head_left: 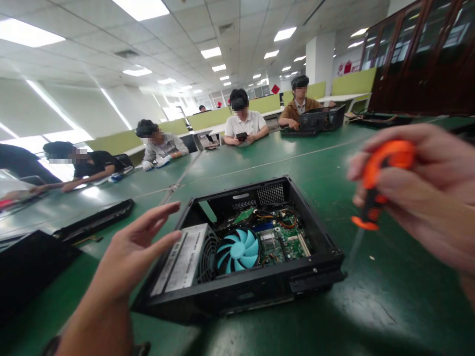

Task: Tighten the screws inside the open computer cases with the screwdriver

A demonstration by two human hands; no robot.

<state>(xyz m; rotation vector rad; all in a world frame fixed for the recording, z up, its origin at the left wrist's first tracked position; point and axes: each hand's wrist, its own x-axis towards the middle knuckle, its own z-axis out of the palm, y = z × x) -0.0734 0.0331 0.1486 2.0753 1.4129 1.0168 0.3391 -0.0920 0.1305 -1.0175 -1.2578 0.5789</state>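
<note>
In front of me an opened black computer case [237, 299] lies on its side on the green table. Inside it are a power supply [181, 259] with a white label, a cooling fan [238, 250] with light blue blades, and a green motherboard [297, 242] with cables. My left hand [137, 254] is spread over the case's left side, beside the power supply, fingers apart and holding nothing. To the right of the case, my right hand [419, 198] grips an orange and black screwdriver [371, 212]. Its shaft points down and is blurred by motion.
On the green table [401, 301], a black panel [96, 217] and a dark case part [33, 272] lie at left. Several people sit across the table; one at the far right handles another black computer case [321, 120]. A wooden cabinet [419, 64] stands behind.
</note>
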